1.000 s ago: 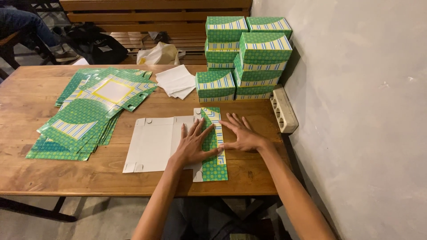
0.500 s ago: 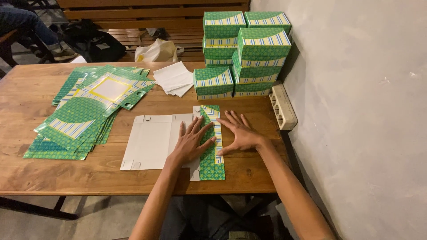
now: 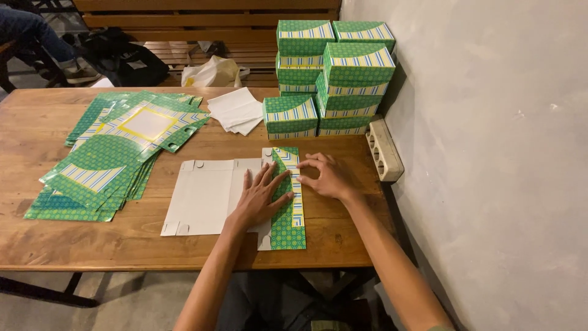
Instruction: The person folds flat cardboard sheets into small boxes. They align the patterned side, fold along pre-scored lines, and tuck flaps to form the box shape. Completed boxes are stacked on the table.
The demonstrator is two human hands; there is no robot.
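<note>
The left hand (image 3: 260,197) lies flat, fingers spread, pressing the unfolded cardboard sheet (image 3: 208,195) on the wooden table (image 3: 184,251). Just right of it, the right hand (image 3: 324,176) pinches the sheet's folded green patterned flap (image 3: 290,214) with curled fingertips. Beyond the sheet stand assembled green boxes (image 3: 334,73); left of it, flat green blanks (image 3: 116,153).

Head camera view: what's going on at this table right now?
A person is pressing a flat cardboard box blank on the wooden table, white side up, with its green patterned flap folded over. The left hand lies flat on the fold; the right hand pinches the flap's edge. A pile of unfolded green blanks lies to the left, and finished green boxes are stacked by the wall.
</note>
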